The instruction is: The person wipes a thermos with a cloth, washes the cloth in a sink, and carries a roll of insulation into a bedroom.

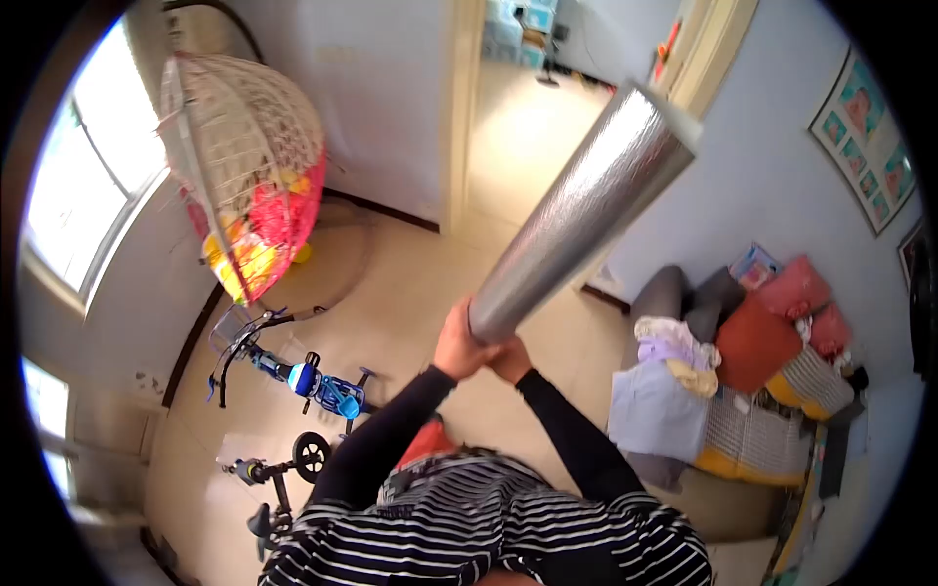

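A long roll of silver foil-like sheet (586,205) is held up in front of me, tilted with its far end toward the upper right. My left hand (457,344) is closed around the lower end on its left side. Beside it, my right hand (510,361) grips the underside of the same end, its fingers partly hidden behind the roll. The two hands touch or nearly touch. Beyond the roll's upper end lies the doorway.
A hanging wicker chair (249,146) with bright cushions is at the upper left. A blue child's bicycle (303,376) and a black balance bike (278,479) stand at my left. To the right is a sofa (752,439) with cushions and folded cloths. A door frame (459,117) stands ahead.
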Action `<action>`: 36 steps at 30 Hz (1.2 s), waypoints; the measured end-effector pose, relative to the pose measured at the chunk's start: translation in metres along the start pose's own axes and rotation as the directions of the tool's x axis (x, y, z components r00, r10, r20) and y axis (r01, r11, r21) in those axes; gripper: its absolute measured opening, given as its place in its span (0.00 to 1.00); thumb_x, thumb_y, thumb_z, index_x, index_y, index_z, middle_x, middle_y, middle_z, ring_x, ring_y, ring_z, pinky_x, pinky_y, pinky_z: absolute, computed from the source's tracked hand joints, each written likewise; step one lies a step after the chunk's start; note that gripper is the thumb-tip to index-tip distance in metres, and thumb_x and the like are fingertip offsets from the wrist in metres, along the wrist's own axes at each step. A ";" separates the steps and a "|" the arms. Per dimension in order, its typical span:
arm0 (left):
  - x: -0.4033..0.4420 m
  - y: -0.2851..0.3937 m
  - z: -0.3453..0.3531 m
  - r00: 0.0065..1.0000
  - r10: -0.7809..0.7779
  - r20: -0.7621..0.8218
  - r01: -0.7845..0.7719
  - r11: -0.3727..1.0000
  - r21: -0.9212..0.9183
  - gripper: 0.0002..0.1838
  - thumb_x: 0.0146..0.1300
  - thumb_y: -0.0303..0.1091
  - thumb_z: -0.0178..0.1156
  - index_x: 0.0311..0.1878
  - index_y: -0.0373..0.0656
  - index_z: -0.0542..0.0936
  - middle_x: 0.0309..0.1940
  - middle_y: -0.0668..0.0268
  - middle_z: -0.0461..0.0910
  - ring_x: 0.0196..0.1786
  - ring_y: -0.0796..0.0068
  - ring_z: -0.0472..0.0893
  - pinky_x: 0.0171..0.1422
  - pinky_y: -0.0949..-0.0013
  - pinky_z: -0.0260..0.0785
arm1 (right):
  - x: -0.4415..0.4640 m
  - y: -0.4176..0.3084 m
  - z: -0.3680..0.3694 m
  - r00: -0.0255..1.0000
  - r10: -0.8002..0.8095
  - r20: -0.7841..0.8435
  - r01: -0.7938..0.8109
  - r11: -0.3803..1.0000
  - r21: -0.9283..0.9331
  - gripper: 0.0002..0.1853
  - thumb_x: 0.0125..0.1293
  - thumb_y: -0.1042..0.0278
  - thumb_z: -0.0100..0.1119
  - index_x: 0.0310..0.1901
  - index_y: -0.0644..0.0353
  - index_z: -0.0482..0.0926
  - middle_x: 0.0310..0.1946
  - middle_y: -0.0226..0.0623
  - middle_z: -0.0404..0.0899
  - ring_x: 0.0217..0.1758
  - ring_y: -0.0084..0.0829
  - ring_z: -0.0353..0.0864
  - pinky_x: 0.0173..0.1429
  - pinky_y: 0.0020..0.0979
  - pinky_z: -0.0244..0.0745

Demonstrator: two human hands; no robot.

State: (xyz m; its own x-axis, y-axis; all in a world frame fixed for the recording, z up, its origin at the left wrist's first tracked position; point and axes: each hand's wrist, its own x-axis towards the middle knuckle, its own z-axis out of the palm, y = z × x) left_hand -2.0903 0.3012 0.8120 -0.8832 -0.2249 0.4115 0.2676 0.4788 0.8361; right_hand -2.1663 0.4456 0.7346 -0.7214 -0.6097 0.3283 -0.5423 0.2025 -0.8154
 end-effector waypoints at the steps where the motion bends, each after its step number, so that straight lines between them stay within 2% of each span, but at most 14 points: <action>1: 0.032 -0.009 0.002 0.988 -0.106 0.112 0.111 0.993 -0.042 0.55 0.42 0.48 0.83 0.72 0.40 0.64 0.61 0.46 0.73 0.64 0.46 0.75 0.68 0.53 0.69 | 0.010 0.009 -0.006 0.999 0.049 -0.024 -0.048 0.999 0.006 0.26 0.61 0.63 0.71 0.59 0.61 0.77 0.56 0.42 0.82 0.59 0.38 0.82 0.61 0.37 0.77; 2: 0.070 -0.001 -0.001 0.992 0.030 0.121 -0.028 0.999 -0.022 0.56 0.43 0.48 0.82 0.73 0.40 0.63 0.60 0.45 0.74 0.64 0.45 0.75 0.67 0.52 0.69 | 0.020 0.017 -0.011 0.994 0.097 -0.048 -0.096 0.995 0.014 0.24 0.61 0.64 0.71 0.58 0.62 0.79 0.53 0.41 0.84 0.55 0.37 0.84 0.58 0.36 0.78; 3: 0.108 -0.008 0.003 0.979 0.094 0.180 -0.093 0.996 -0.017 0.57 0.44 0.48 0.82 0.74 0.40 0.61 0.61 0.43 0.73 0.64 0.43 0.74 0.68 0.52 0.69 | 0.061 0.000 -0.039 0.956 0.279 -0.084 -0.262 0.950 0.171 0.22 0.62 0.64 0.72 0.56 0.62 0.80 0.50 0.40 0.86 0.52 0.35 0.85 0.55 0.35 0.79; 5: 0.183 -0.016 0.011 0.940 0.140 0.311 -0.120 0.989 -0.085 0.60 0.46 0.49 0.81 0.77 0.38 0.56 0.65 0.42 0.71 0.67 0.45 0.73 0.70 0.53 0.67 | 0.114 0.042 -0.055 0.955 0.259 -0.145 -0.154 0.848 0.507 0.20 0.64 0.66 0.72 0.55 0.63 0.80 0.51 0.36 0.85 0.53 0.29 0.84 0.57 0.33 0.79; 7: 0.244 -0.053 0.028 0.898 0.092 0.430 -0.002 0.979 -0.204 0.62 0.46 0.49 0.81 0.78 0.37 0.54 0.67 0.42 0.69 0.70 0.47 0.72 0.72 0.54 0.66 | 0.167 0.047 -0.088 0.933 0.301 -0.197 -0.167 0.847 0.505 0.22 0.60 0.60 0.75 0.54 0.61 0.82 0.47 0.36 0.86 0.50 0.28 0.84 0.53 0.32 0.80; 9: 0.301 -0.086 0.044 0.851 0.085 0.519 0.062 0.963 -0.261 0.63 0.47 0.49 0.82 0.79 0.36 0.52 0.69 0.42 0.68 0.72 0.49 0.70 0.74 0.55 0.65 | 0.214 0.075 -0.109 0.943 0.286 -0.172 -0.087 0.710 0.699 0.24 0.60 0.59 0.75 0.55 0.61 0.82 0.48 0.36 0.85 0.50 0.28 0.84 0.53 0.31 0.80; 11: 0.351 -0.114 0.055 0.808 0.095 0.582 0.076 0.962 -0.262 0.64 0.47 0.49 0.82 0.79 0.34 0.51 0.70 0.43 0.68 0.73 0.50 0.69 0.74 0.55 0.64 | 0.266 0.095 -0.140 0.930 0.354 -0.100 -0.207 0.728 0.654 0.25 0.61 0.58 0.75 0.55 0.61 0.81 0.48 0.36 0.85 0.51 0.29 0.84 0.53 0.32 0.80; 12: 0.377 -0.128 0.061 0.804 0.099 0.586 0.002 0.985 -0.170 0.65 0.46 0.48 0.82 0.79 0.34 0.50 0.70 0.42 0.67 0.73 0.48 0.69 0.74 0.55 0.64 | 0.290 0.112 -0.148 0.920 0.387 -0.056 -0.266 0.725 0.635 0.25 0.61 0.58 0.75 0.56 0.61 0.81 0.49 0.36 0.85 0.51 0.29 0.84 0.53 0.32 0.81; 15: 0.446 -0.155 0.076 0.818 0.098 0.567 -0.113 0.994 -0.010 0.66 0.44 0.46 0.83 0.79 0.34 0.49 0.70 0.39 0.66 0.73 0.46 0.69 0.74 0.55 0.64 | 0.357 0.163 -0.171 0.859 0.505 0.089 -0.414 0.581 0.701 0.26 0.61 0.59 0.75 0.57 0.62 0.81 0.50 0.36 0.85 0.54 0.30 0.84 0.53 0.33 0.81; 19: 0.551 -0.185 0.103 0.832 -0.059 0.552 -0.013 0.992 0.125 0.67 0.43 0.40 0.81 0.80 0.36 0.46 0.68 0.38 0.67 0.69 0.41 0.71 0.71 0.54 0.67 | 0.462 0.240 -0.207 0.843 0.495 0.209 -0.470 0.490 0.734 0.30 0.62 0.54 0.72 0.62 0.61 0.78 0.55 0.38 0.82 0.57 0.33 0.83 0.54 0.37 0.82; 20: 0.573 -0.191 0.112 0.844 -0.092 0.528 -0.006 0.984 0.180 0.66 0.45 0.41 0.79 0.81 0.40 0.45 0.65 0.39 0.69 0.66 0.40 0.74 0.68 0.53 0.70 | 0.485 0.261 -0.216 0.840 0.471 0.270 -0.496 0.463 0.734 0.33 0.63 0.53 0.71 0.65 0.61 0.73 0.58 0.40 0.80 0.58 0.35 0.82 0.55 0.40 0.82; 24: 0.674 -0.221 0.152 0.850 -0.242 0.468 0.098 0.946 0.310 0.63 0.48 0.44 0.76 0.82 0.44 0.46 0.61 0.40 0.72 0.61 0.42 0.78 0.64 0.54 0.73 | 0.578 0.315 -0.255 0.823 0.528 0.207 -0.467 0.425 0.775 0.41 0.62 0.48 0.71 0.68 0.63 0.64 0.59 0.44 0.76 0.58 0.38 0.81 0.51 0.41 0.84; 31: 0.885 -0.315 0.266 0.852 -0.227 0.471 0.083 0.948 0.307 0.62 0.47 0.43 0.75 0.82 0.48 0.47 0.57 0.42 0.73 0.57 0.43 0.79 0.61 0.53 0.74 | 0.745 0.473 -0.335 0.738 0.666 0.110 -0.487 0.412 0.770 0.44 0.63 0.44 0.70 0.69 0.64 0.60 0.61 0.47 0.74 0.58 0.39 0.81 0.47 0.39 0.86; 36: 1.050 -0.310 0.359 0.811 -0.213 0.545 0.053 0.954 0.295 0.60 0.48 0.40 0.74 0.82 0.47 0.47 0.57 0.41 0.74 0.56 0.44 0.80 0.59 0.52 0.76 | 0.851 0.536 -0.458 0.711 0.703 -0.017 -0.439 0.463 0.770 0.48 0.62 0.42 0.70 0.71 0.63 0.54 0.63 0.47 0.71 0.59 0.40 0.80 0.48 0.41 0.86</action>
State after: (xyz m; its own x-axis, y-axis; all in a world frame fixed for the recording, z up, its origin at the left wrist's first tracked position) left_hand -3.2386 0.2213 0.8542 -0.9832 0.1778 -0.0418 0.0953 0.6949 0.7127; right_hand -3.2683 0.3869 0.7951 -0.9015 -0.2780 -0.3316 0.3974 -0.2288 -0.8887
